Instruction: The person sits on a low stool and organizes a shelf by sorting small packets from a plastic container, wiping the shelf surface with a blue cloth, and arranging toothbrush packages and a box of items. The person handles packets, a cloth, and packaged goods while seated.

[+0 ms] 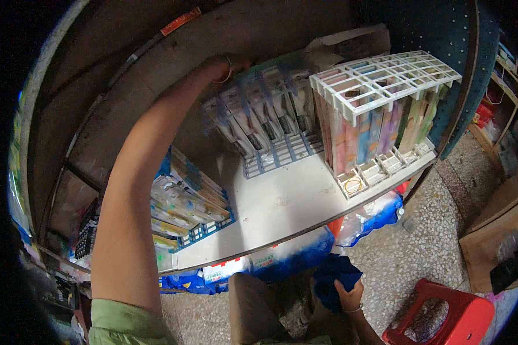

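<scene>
My left hand (237, 64) reaches to the dark back of the shelf, beside the top of a grey plastic display rack (276, 155) of packaged items; its fingers are too dark to make out. My right hand (349, 295) is low by my knee, closed on a dark blue cloth (336, 276). At the right of the white shelf board (285, 189) stands a white plastic grid rack (384, 86) holding slim packets in pink, blue, purple and green. A yellow rubber band (353, 184) lies in its base. Left, partly behind my left forearm, a blue rack (203, 233) holds more packets.
Below the board are blue-and-white plastic-wrapped packs (293, 254). A red plastic stool (444, 315) stands on the speckled floor at lower right. A dark perforated panel (466, 95) bounds the shelf's right side. A black basket (86, 233) is at far left.
</scene>
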Available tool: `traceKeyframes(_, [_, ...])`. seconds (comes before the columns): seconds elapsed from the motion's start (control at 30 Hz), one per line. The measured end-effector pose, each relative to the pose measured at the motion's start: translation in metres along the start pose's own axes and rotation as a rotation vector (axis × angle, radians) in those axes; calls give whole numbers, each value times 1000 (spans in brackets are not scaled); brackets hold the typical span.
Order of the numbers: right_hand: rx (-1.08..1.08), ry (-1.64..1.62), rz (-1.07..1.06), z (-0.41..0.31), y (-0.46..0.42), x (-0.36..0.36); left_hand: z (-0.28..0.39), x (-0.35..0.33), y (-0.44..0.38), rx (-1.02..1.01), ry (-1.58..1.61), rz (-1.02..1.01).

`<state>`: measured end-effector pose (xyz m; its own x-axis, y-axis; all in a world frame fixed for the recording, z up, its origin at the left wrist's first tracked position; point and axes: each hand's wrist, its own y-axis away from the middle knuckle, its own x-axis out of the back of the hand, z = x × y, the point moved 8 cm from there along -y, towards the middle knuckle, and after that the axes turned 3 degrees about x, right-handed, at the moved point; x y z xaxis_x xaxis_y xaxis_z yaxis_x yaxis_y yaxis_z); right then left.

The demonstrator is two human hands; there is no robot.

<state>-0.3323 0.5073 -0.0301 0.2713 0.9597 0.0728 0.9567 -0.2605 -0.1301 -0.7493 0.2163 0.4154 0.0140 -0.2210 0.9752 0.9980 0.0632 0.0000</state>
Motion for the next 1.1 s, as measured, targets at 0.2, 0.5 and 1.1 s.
traceKeyframes(0.2, [-59,37,-22,13,5,-3,-7,-4,-14,-5,-2,7])
traceKeyframes(0.5, [-62,-71,-68,-16,-2,-12,-21,-2,-16,-32,10,27])
traceKeyframes(1.1, [-78,24,-8,-17,3,-13,-174,78,85,77,-51,218])
